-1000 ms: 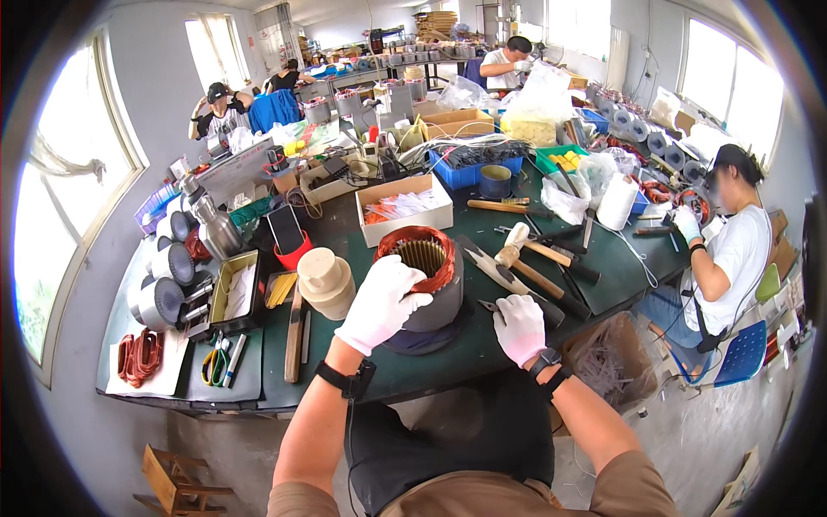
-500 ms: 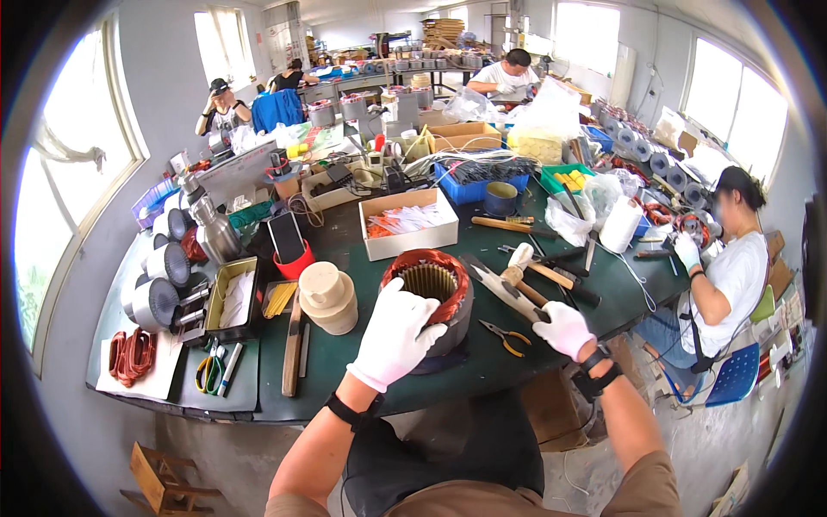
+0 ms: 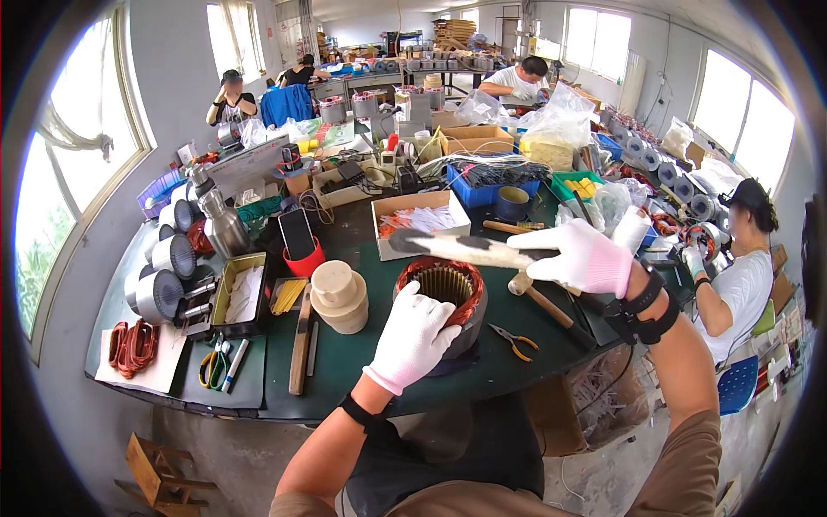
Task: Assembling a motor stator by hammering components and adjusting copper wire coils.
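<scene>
Far left bench edge: orange wire coils (image 3: pixel 131 345) on white sheet, grey cylinders (image 3: pixel 164 276) stacked just behind. Next along: metal tray (image 3: pixel 239 293) w/ white slips, scissors (image 3: pixel 211 366) near front edge, red cup (image 3: pixel 301 254) w/ dark phone standing in it. Then tan tape rolls (image 3: pixel 338 297), stacked, just left of the work.

Centre, near front edge: motor stator (image 3: pixel 444 297), upright, bore facing up, copper windings round the top rim. Left hand (image 3: pixel 413 340), white glove, laid flat over the stator's near side, fingers spread and pressing, not pinching; steadying it, looks like.

Above stator: long flat tool (image 3: pixel 469 248), pale w/ dark patches, held level in the air, clear of the windings. Right hand (image 3: pixel 581 258), gloved, black wrist strap, closed round the tool's right end; exact finger grip can't tell.

Right of stator: small pliers (image 3: pixel 514 342) on the mat, wooden-handled mallet (image 3: pixel 547 306) just behind, both untouched. Further back: open cardboard box (image 3: pixel 418 220), blue bin (image 3: pixel 487 181). Far right edge: another person seated, busy w/ own part.

Progress, as a guess: coils already seated in the slots, tool raised but not yet applied; shaping or tucking of the winding ends seems still to do.
</scene>
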